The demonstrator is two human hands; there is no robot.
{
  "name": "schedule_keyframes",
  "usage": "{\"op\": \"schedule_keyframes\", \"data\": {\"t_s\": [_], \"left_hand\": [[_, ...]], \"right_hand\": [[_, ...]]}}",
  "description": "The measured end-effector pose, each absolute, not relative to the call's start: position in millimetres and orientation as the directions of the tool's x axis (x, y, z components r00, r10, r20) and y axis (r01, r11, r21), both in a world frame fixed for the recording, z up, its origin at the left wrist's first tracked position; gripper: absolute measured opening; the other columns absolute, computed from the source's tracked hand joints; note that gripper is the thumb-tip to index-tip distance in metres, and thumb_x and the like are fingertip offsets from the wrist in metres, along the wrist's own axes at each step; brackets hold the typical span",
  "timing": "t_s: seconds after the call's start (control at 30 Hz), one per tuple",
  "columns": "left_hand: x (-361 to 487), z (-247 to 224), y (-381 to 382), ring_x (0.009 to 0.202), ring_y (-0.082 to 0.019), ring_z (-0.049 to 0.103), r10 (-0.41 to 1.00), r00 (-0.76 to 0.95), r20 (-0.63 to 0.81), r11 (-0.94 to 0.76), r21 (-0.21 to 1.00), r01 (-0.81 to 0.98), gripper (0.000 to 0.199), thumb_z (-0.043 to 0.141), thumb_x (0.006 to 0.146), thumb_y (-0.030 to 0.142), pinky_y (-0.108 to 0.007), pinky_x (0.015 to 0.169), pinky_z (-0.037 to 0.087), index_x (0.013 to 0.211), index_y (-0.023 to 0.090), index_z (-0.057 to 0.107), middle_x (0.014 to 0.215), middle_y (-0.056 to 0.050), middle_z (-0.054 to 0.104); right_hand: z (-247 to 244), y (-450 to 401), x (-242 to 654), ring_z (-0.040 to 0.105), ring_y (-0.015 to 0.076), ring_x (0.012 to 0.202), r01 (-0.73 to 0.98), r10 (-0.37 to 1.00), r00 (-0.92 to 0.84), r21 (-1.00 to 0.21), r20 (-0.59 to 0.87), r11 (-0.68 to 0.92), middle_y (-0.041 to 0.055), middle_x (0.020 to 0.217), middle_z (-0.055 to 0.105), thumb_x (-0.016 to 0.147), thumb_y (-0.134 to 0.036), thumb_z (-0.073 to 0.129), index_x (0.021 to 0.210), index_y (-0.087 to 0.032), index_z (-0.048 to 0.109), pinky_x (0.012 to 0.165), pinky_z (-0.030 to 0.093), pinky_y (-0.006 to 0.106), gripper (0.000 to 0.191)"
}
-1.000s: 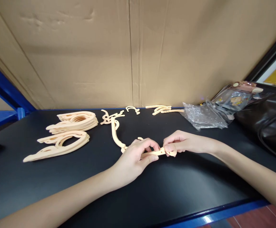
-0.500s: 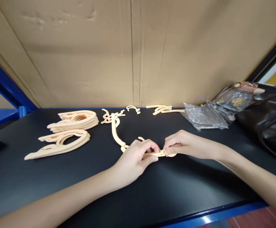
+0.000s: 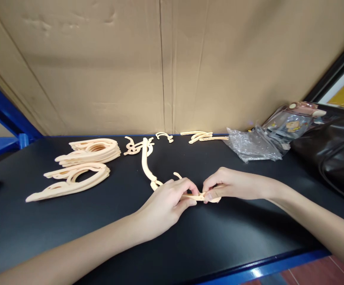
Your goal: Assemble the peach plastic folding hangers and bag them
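Observation:
A beige folding clothes hanger (image 3: 147, 166) lies partly spread above the black tabletop, one arm pointing away from me and a hook-like tip showing behind my fingers. My left hand (image 3: 173, 202) pinches its near arm between thumb and fingers and covers the middle of it. Just to the right, my right hand (image 3: 221, 184) grips the end of the same arm, thumb in front and fingers curled behind. The two hands are close together, with a short joint of the hanger visible between them.
Folded beige hangers lie in a back stack (image 3: 89, 152) and a front stack (image 3: 74, 178) at left. Loose hooks (image 3: 133, 147), a curved piece (image 3: 164, 136) and thin arms (image 3: 200, 136) lie along the cardboard (image 3: 115, 79). Clear plastic bags (image 3: 252, 144) and a dark leather bag (image 3: 332, 146) are at right.
Both hands keep hold of the hanger, and the right hand has turned slightly at its end. The whole view has shifted a little.

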State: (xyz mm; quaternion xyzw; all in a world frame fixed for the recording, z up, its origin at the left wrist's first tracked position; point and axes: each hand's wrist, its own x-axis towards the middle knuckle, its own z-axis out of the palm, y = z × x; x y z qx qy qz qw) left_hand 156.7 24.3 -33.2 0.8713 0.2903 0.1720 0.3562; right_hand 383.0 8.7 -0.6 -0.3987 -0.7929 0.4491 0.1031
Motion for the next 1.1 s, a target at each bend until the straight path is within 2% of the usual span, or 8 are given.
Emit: {"op": "schedule_keyframes", "data": {"t_s": [0.17,0.3,0.47,0.57,0.73,0.97,1.1], "left_hand": [[158,-35,27,0.08,-0.015,0.053,0.658,0.748,0.091,-0.554,0.731,0.398,0.01,0.047,0.09,0.019,-0.026,0.068,0.037,0.094,0.025,0.055,0.083,0.004,0.059],[160,-35,30,0.068,-0.013,0.054,0.686,0.721,0.096,-0.525,0.752,0.4,0.009,0.046,0.091,0.022,-0.024,0.062,0.037,0.094,0.024,0.054,0.074,0.005,0.056],[160,-33,31,0.071,-0.013,0.057,0.707,0.702,0.082,-0.499,0.761,0.414,0.007,0.048,0.092,0.027,-0.024,0.064,0.039,0.093,0.024,0.054,0.073,0.005,0.059],[159,-31,29,0.072,-0.013,0.057,0.723,0.685,0.087,-0.503,0.746,0.436,0.008,0.049,0.092,0.029,-0.025,0.066,0.039,0.092,0.024,0.055,0.073,0.005,0.059],[159,-31,28,0.075,-0.014,0.056,0.731,0.675,0.098,-0.516,0.727,0.453,0.007,0.049,0.093,0.029,-0.027,0.07,0.04,0.093,0.025,0.055,0.076,0.005,0.062],[159,-36,28,0.085,-0.016,0.058,0.738,0.665,0.116,-0.526,0.716,0.459,0.005,0.05,0.092,0.026,-0.027,0.071,0.042,0.09,0.024,0.054,0.089,0.005,0.062],[160,-36,25,0.083,-0.016,0.056,0.725,0.676,0.131,-0.578,0.65,0.494,0.004,0.05,0.092,0.023,-0.028,0.07,0.043,0.09,0.025,0.054,0.09,0.005,0.062]], "right_hand": [[1,8,383,0.043,0.0082,0.059,0.584,0.743,-0.656,-0.714,-0.135,0.386,-0.0029,0.066,0.052,0.093,-0.039,0.047,0.076,-0.015,0.061,0.054,0.03,0.021,0.032],[6,5,380,0.049,0.0097,0.064,0.643,0.755,-0.65,-0.591,-0.086,0.486,-0.0013,0.072,0.057,0.096,-0.032,0.041,0.079,-0.016,0.059,0.061,0.034,0.022,0.029],[7,-3,371,0.054,0.0109,0.069,0.749,0.814,-0.58,-0.417,-0.036,0.515,-0.0001,0.082,0.063,0.097,-0.028,0.039,0.088,-0.019,0.062,0.063,0.034,0.023,0.027],[6,-4,369,0.056,0.011,0.07,0.761,0.831,-0.556,-0.411,-0.015,0.502,-0.0004,0.083,0.064,0.097,-0.029,0.038,0.089,-0.019,0.063,0.064,0.035,0.023,0.027],[6,-4,366,0.051,0.0095,0.061,0.781,0.849,-0.528,-0.403,-0.021,0.476,-0.0019,0.072,0.061,0.096,-0.027,0.039,0.081,-0.018,0.062,0.059,0.031,0.023,0.029],[2,-5,365,0.048,0.0078,0.061,0.792,0.877,-0.477,-0.405,0.055,0.456,-0.0038,0.07,0.06,0.096,-0.04,0.042,0.08,-0.019,0.063,0.056,0.028,0.022,0.033],[2,-6,364,0.042,0.0069,0.055,0.803,0.897,-0.442,-0.436,0.021,0.406,-0.0051,0.061,0.053,0.093,-0.037,0.046,0.077,-0.019,0.065,0.053,0.027,0.021,0.03]]}}
